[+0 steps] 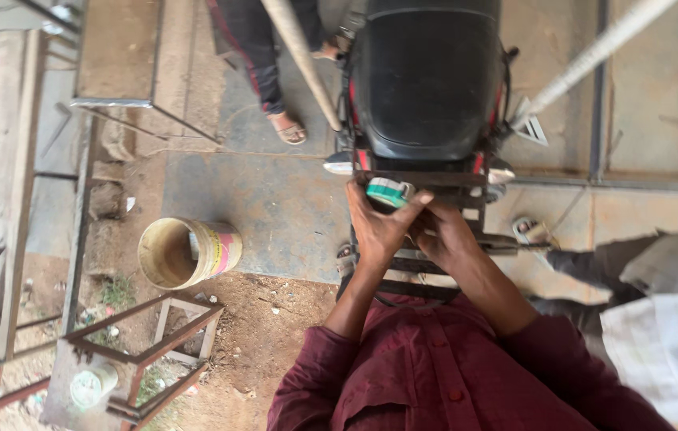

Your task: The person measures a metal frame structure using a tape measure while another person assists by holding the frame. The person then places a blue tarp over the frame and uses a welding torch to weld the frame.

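Two hands at the rear of a motorcycle, holding a roll of tape.

From maroon sleeves, the left hand [377, 227] pinches a green-and-white tape roll [388, 192] against the dark metal rear rack [435, 180]; the right hand [444, 237] curls closed just beside it, its grip hidden. Beyond lies the glossy black motorcycle seat [427, 76]. On the dusty concrete floor [275, 207] a yellow plastic bucket [187, 252] lies tipped; farther off stands another person's sandalled foot [289, 129].
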